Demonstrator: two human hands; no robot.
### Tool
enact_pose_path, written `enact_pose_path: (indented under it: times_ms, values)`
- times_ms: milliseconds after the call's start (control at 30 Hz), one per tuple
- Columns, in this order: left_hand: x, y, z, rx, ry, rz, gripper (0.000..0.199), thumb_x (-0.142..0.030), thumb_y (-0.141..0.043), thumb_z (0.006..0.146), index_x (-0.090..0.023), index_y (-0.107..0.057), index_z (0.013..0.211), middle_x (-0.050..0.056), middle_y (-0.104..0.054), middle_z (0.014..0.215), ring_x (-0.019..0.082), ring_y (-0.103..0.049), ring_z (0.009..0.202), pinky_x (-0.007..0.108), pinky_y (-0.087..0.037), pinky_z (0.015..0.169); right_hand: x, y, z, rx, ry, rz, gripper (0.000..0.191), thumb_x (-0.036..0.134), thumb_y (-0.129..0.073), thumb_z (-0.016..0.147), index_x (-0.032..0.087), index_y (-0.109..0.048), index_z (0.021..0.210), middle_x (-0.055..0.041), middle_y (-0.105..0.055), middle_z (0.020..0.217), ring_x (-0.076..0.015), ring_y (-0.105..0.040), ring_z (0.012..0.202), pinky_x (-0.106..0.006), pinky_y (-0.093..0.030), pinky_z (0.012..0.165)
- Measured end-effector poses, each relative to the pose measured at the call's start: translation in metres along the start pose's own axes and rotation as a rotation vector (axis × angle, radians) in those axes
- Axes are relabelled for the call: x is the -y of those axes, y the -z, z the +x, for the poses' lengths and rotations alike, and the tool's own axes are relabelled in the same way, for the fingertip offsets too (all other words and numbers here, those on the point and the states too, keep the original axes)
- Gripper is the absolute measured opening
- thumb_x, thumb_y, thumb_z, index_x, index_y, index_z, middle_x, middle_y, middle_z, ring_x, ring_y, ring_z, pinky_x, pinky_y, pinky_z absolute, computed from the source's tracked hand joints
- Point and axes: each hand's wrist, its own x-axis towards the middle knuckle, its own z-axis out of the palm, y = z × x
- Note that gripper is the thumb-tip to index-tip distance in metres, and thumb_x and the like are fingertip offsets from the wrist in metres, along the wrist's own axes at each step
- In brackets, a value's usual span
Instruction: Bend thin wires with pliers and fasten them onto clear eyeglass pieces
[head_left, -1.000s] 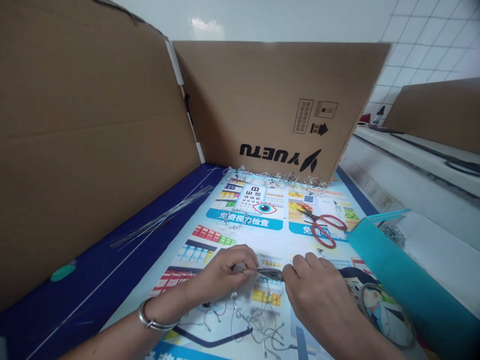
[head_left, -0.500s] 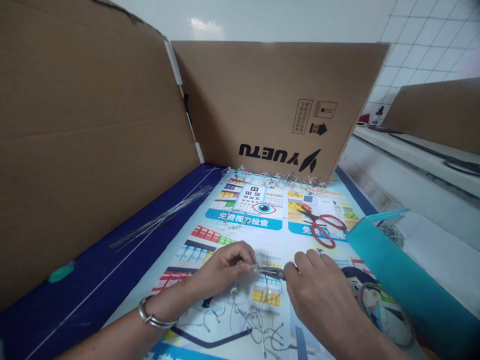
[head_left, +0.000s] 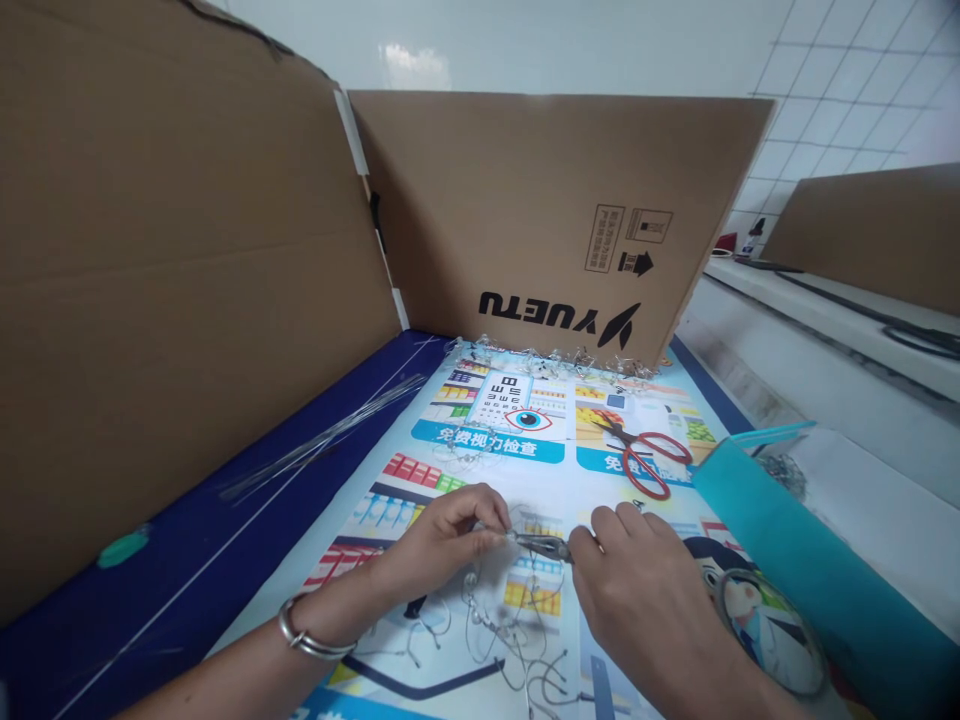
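Note:
My left hand pinches a thin wire piece between thumb and fingertips, and a silver bangle circles that wrist. My right hand grips small metal pliers, whose jaws meet the wire at the left fingertips. Beneath the hands lies a tangle of bent wire pieces with small beads, spread on a printed paper poster. Red-handled scissors rest on the poster beyond my right hand.
Cardboard panels stand at the left and back, with a row of shiny wire pieces along the back one. Straight wires lie on a dark blue surface. A teal folder lies at right.
My left hand has shifted slightly, and the wire is still pinched. The pliers stay at nearly the same spot. The view has tilted a little.

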Motion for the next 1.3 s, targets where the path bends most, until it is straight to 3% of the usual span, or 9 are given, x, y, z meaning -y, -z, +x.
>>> enact_pose_path:
  times_ms: [533, 933, 1300]
  values:
    - [-0.0018, -0.0011, -0.0002, 0.021, -0.057, 0.136, 0.012, -0.009, -0.062, 0.071, -0.014, -0.054, 0.064, 0.006, -0.06, 0.087, 0.015, -0.057, 0.081, 0.028, -0.044, 0.074, -0.0018, -0.0019, -0.0002, 0.001, 0.033, -0.037, 0.012, 0.01, -0.056, 0.069, 0.02, -0.05, 0.073, -0.0031, -0.047, 0.069, -0.0187, -0.037, 0.066, -0.032, -0.018, 0.058]
    - [-0.0018, -0.0076, -0.0022, 0.006, -0.137, 0.296, 0.016, -0.007, -0.058, 0.072, -0.016, -0.048, 0.062, 0.004, -0.061, 0.082, 0.013, -0.058, 0.074, 0.026, -0.044, 0.067, 0.0005, -0.0047, -0.003, 0.007, 0.052, -0.031, 0.01, 0.013, -0.055, 0.07, 0.02, -0.051, 0.075, -0.0032, -0.047, 0.07, -0.0186, -0.037, 0.067, -0.031, -0.018, 0.058]
    - [-0.0039, -0.0054, -0.0006, -0.014, -0.154, 0.297, 0.017, -0.007, -0.056, 0.073, -0.016, -0.046, 0.062, 0.004, -0.06, 0.08, 0.013, -0.057, 0.073, 0.026, -0.043, 0.067, -0.0015, -0.0017, 0.0002, 0.01, 0.034, -0.01, 0.007, 0.017, -0.055, 0.074, 0.021, -0.05, 0.073, -0.0028, -0.047, 0.069, -0.0188, -0.037, 0.067, -0.032, -0.017, 0.059]
